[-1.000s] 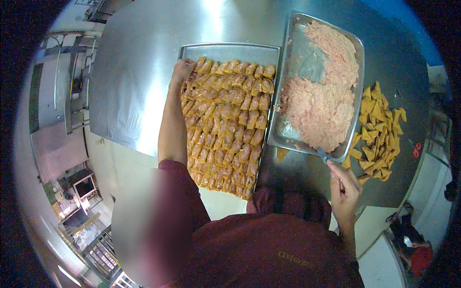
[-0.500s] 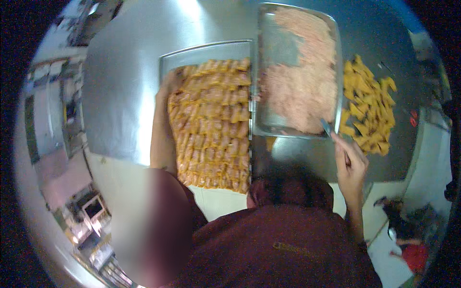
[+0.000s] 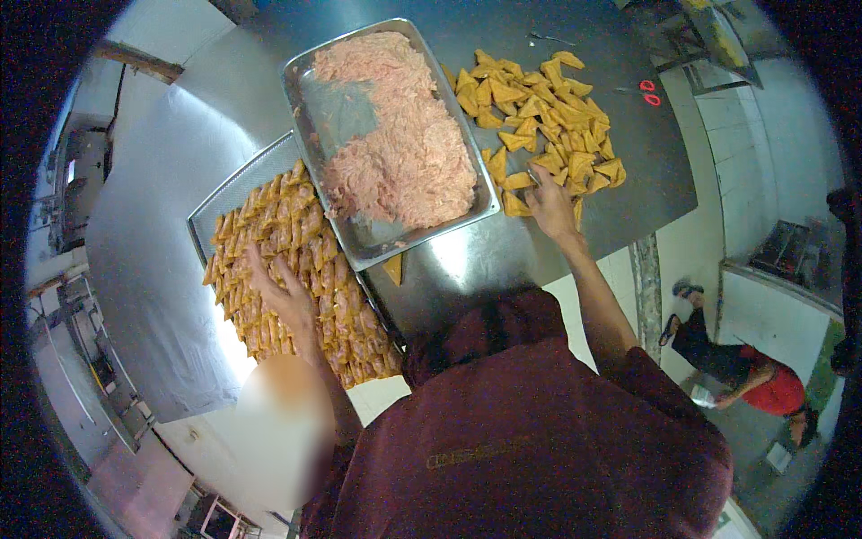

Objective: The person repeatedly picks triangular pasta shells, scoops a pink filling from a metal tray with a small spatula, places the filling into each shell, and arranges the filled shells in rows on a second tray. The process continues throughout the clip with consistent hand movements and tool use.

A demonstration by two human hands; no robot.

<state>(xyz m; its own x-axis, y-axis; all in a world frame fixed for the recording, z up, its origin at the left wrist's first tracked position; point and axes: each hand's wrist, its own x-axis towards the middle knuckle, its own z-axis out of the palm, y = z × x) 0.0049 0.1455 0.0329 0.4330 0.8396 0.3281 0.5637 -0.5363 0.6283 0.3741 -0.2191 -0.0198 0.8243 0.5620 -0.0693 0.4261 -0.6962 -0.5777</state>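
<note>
My left hand point(image 3: 285, 292) is over the rows of stuffed fried tofu pieces point(image 3: 269, 328), its fingers spread and holding nothing visible. Those filled pieces stand packed close on a perforated metal tray point(image 3: 247, 171). At the near side of a loose pile of golden tofu triangles point(image 3: 561, 117) is my right hand point(image 3: 552, 205), fingertips among the pieces. A small flat-bladed tool point(image 3: 533, 173) shows only as a thin greyish glint at its fingers. Between my hands lies a deep steel pan point(image 3: 359, 260) holding pale pink minced filling point(image 3: 409, 153), with bare metal showing at its left.
Red-handled scissors point(image 3: 650, 92) lie near the steel table's point(image 3: 148, 269) right edge. A thin metal utensil point(image 3: 551, 39) rests beyond the pile. One tofu triangle point(image 3: 393, 268) sits by the pan's near corner. A person in red point(image 3: 777, 386) is off to the right.
My right hand has moved from the pan's near right corner to the tofu pile. My left hand has left the tray's far left edge and is over the rows. The whole view has turned.
</note>
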